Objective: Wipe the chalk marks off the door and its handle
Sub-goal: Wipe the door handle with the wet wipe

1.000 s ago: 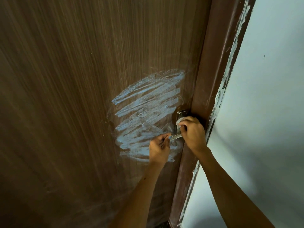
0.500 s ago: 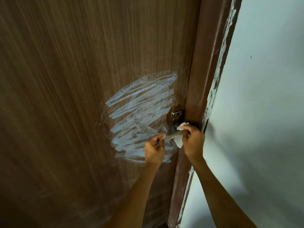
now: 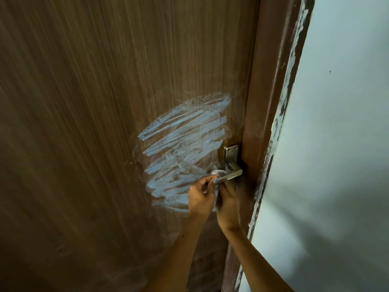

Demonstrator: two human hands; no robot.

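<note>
Pale blue chalk marks (image 3: 183,131) cover a patch of the brown wood-grain door (image 3: 94,102), just left of the metal lever handle (image 3: 231,175) and its backplate (image 3: 230,153). My left hand (image 3: 200,199) pinches the free left tip of the lever. Directly under the lever is my right hand (image 3: 228,204), its fingers curled up around the bar. A white cloth (image 3: 217,172) shows as a small fold over the top of the lever near its left end; the rest is hidden in my right hand. Faint chalk smears lie around the handle.
A glossy brown door frame (image 3: 263,123) runs up the right side of the door. Beyond it is a pale wall (image 3: 341,144) with flaking paint along the frame edge. Both my forearms reach up from the bottom of the view.
My right hand slid with the cloth from the lever's right end, near the backplate, leftward and under the bar. The backplate and the lever's base are now uncovered. My left hand stays on the tip.
</note>
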